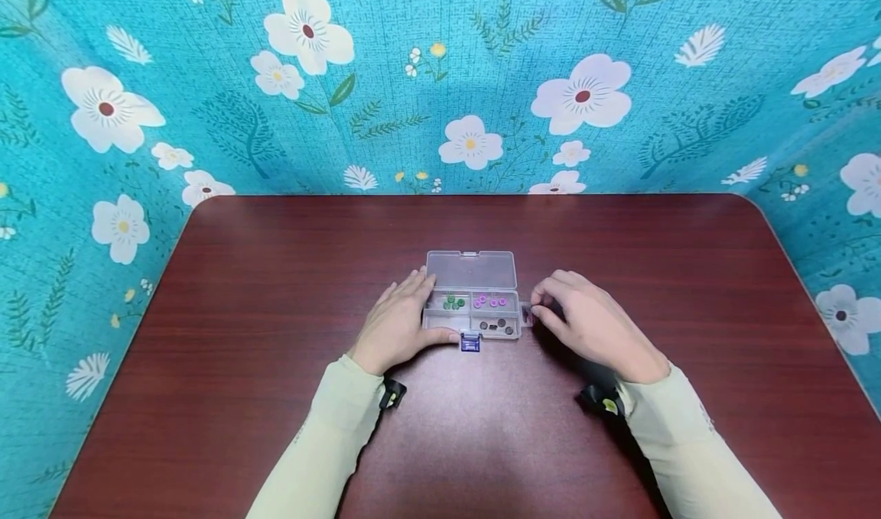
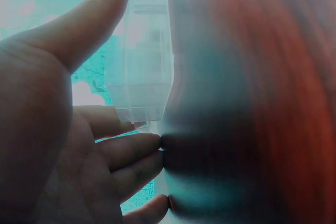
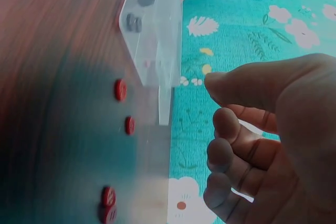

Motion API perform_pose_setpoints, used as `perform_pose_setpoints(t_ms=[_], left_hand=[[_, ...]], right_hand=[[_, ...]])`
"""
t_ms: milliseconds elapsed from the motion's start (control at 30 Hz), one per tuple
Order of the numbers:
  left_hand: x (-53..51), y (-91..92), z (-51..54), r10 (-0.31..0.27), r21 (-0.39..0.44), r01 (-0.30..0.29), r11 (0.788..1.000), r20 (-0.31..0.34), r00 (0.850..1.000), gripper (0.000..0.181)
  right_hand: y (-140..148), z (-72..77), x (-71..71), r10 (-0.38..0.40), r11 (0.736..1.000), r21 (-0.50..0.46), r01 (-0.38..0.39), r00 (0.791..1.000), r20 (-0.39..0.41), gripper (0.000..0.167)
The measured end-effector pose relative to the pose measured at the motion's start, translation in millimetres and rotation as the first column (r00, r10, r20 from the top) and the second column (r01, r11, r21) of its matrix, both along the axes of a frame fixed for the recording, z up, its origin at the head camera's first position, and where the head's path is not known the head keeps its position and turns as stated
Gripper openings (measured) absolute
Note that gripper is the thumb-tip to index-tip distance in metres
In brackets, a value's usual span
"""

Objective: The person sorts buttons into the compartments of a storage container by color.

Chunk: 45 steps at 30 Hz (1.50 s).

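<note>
A clear plastic compartment box [image 1: 471, 313] stands on the table with its lid [image 1: 471, 270] folded back. Green buttons [image 1: 451, 303] lie in the back left compartment, purple ones [image 1: 491, 302] in the back right, dark ones [image 1: 496, 326] in the front right. A blue latch [image 1: 470, 342] hangs at the front. My left hand [image 1: 399, 324] holds the box's left end, thumb along the front by the latch, fingers at the side. Beside the right end is my right hand [image 1: 585, 322], fingers loosely bent, nothing visible between them. A clear tab [image 3: 164, 106] sticks out at that end.
Several red buttons [image 3: 120, 90] lie on the tabletop beside the box in the right wrist view; the head view does not show them clearly. A dark red wooden table [image 1: 275, 274] carries everything, with a teal floral cloth [image 1: 413, 83] behind it.
</note>
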<state>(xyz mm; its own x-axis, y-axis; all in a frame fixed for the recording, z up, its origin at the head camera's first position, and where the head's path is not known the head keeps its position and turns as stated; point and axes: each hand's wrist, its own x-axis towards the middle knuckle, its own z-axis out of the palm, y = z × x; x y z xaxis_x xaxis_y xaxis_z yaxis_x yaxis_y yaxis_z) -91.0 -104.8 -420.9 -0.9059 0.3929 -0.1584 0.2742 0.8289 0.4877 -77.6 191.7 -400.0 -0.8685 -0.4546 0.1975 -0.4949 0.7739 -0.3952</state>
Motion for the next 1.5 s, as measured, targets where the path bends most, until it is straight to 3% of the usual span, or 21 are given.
perform_pose_setpoints(t_ms=[900,1500], left_hand=[[-0.1,-0.5,-1.0,-0.001,0.001,0.001,1.0,-0.003,1.0,0.106],[-0.2,-0.1,-2.2,0.004,0.007,-0.004,1.0,-0.004,1.0,0.106]], right_hand=[[44,-10.6,18.0,-0.086,0.996,0.036,0.085,0.996,0.016,0.017],[57,-23.0,14.4,-0.051,0.996,0.078,0.044,0.996,0.079,0.017]])
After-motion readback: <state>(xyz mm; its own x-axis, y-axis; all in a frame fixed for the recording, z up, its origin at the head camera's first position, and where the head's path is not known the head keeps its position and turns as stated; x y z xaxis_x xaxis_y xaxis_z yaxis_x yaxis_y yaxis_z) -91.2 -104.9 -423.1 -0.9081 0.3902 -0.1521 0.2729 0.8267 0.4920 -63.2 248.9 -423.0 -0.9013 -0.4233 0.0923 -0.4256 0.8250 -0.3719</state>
